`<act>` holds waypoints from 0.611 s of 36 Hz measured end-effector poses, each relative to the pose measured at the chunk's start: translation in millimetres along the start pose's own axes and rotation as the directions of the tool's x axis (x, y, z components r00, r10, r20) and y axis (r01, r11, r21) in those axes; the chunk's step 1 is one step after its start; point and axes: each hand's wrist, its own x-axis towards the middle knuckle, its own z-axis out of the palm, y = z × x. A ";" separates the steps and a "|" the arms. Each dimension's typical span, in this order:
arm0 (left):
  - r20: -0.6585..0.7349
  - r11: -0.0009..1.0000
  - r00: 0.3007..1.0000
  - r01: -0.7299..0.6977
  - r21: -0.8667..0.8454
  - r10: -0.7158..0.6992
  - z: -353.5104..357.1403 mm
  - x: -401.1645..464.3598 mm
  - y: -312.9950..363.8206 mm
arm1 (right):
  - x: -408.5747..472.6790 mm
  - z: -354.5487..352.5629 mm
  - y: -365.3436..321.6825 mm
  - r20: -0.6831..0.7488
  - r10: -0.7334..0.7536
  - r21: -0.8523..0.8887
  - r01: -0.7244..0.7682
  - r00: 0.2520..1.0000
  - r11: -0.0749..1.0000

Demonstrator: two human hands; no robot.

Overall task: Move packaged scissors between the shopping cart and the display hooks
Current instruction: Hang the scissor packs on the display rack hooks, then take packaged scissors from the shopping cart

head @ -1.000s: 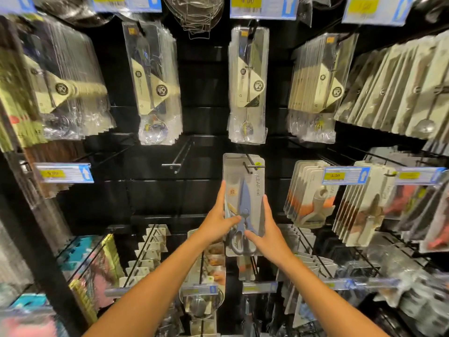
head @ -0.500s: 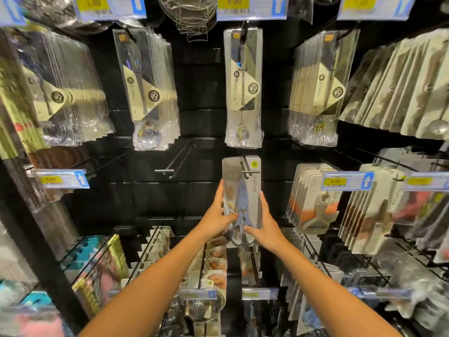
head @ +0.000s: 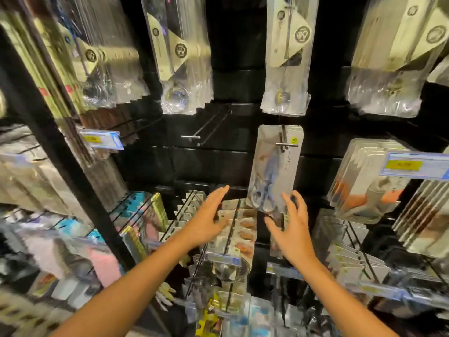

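A clear pack of blue-handled scissors (head: 274, 169) hangs on a metal display hook (head: 284, 143) in the middle of the black wall. My left hand (head: 206, 222) is below and to the left of the pack, fingers straight, holding nothing. Just under the pack's lower right corner is my right hand (head: 290, 229), fingers spread and loosely bent, apart from the pack or barely at its edge. The shopping cart is out of view.
An empty hook (head: 194, 136) juts out left of the scissors. Packs of utensils (head: 286, 57) hang above, peelers (head: 364, 186) with a price tag (head: 413, 165) to the right. Rows of small carded goods (head: 238, 229) fill the hooks below my hands. A black upright post (head: 73, 166) stands left.
Both hands have let go of the scissors pack and dropped back below it. The pack now hangs by itself on the hook. The view has moved closer to the wall.
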 end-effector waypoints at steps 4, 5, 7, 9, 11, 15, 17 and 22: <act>-0.019 0.989 0.999 -0.030 0.144 0.033 -15.7 -54.4 -43.3 | -21.5 25.8 -12.9 0.054 -0.088 -0.019 0.089 0.995 0.996; -0.019 0.984 0.999 -0.030 0.174 0.034 -21.2 -69.7 -52.3 | -26.7 35.0 -17.1 0.099 -0.094 -0.007 0.095 0.991 0.995; -0.030 0.974 1.000 0.003 0.227 0.004 -34.3 -99.8 -71.4 | -36.8 56.3 -26.6 0.208 -0.119 0.013 0.119 0.971 0.993; -0.049 0.959 0.998 0.039 0.282 -0.026 -48.4 -128.2 -86.5 | -45.3 80.4 -38.1 0.303 -0.186 0.002 0.195 0.935 0.981; -0.062 0.943 0.997 0.071 0.326 -0.053 -62.6 -157.1 -95.5 | -52.1 104.8 -53.4 0.407 -0.239 0.022 0.252 0.881 0.967; -0.098 0.912 0.986 0.161 0.378 -0.133 -91.7 -217.9 -118.4 | -66.9 150.0 -93.4 0.589 -0.294 -0.006 0.368 0.753 0.930; -0.122 0.884 0.976 0.214 0.416 -0.179 -105.7 -249.0 -132.7 | -76.1 171.4 -115.0 0.652 -0.335 0.020 0.427 0.680 0.904; -0.195 0.837 0.949 0.312 0.450 -0.249 -135.0 -332.5 -172.0 | -107.9 232.7 -169.5 0.710 -0.500 0.122 0.613 0.495 0.781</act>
